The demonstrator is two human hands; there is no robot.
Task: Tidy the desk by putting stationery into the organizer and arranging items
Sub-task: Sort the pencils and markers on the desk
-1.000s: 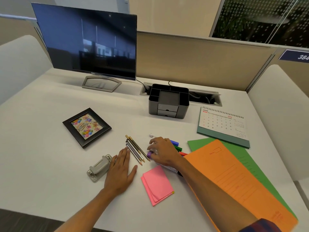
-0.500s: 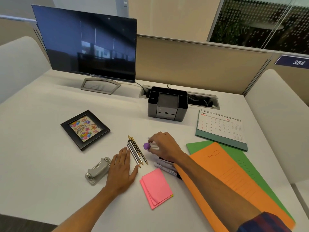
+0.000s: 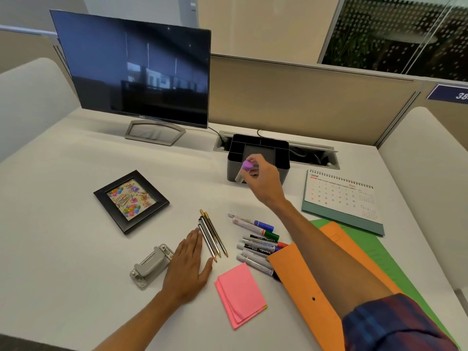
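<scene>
Marker (image 3: pixel 243 171), purple-capped, now lifted off the desk to the organizer (image 3: pixel 258 150), pinched in right hand (image 3: pixel 263 182); drop-in likely next. Left hand (image 3: pixel 188 264) flat, empty.

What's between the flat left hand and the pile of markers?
Head view: the row of pencils lies between the left hand and the markers, beside the hand's fingertips; otherwise bare desk.

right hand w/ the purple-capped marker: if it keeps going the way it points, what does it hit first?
Likely the organizer. The right hand holds the marker just in front of and over its near edge, reaching toward the back of the desk. Depth is unclear from one view.
</scene>
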